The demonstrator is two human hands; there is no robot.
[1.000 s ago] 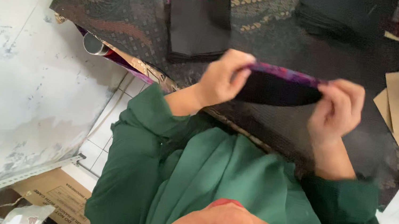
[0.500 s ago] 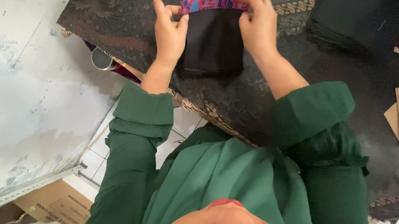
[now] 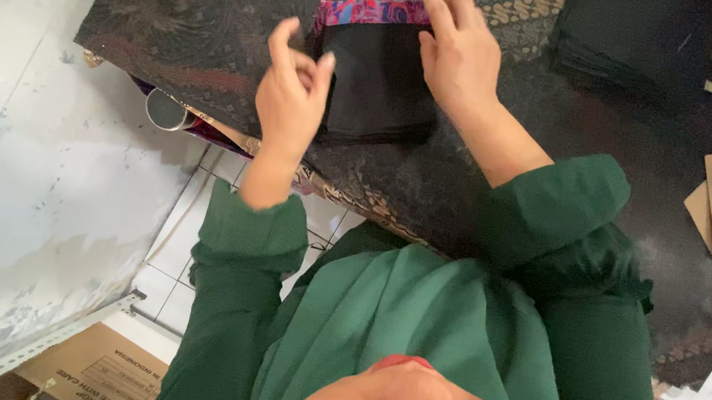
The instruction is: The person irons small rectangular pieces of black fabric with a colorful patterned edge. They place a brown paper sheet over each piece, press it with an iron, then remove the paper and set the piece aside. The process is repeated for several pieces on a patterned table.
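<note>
Lowered, black pouch (image 3: 376, 78) lies between both hands.

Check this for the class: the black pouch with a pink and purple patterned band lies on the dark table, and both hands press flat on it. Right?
Not quite. In the head view only the right hand presses on the black pouch, at its patterned band. The left hand is lifted beside it, fingers curled. The pouch does lie on the dark table.

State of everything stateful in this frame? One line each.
Black pouch: lying flat on the table, pink-patterned trim at its top edge.
Right hand: pressing down on the pouch's top right corner.
Left hand: raised beside the pouch, fingers curled, empty.
Black fabric stack: piled flat, untouched.
</note>
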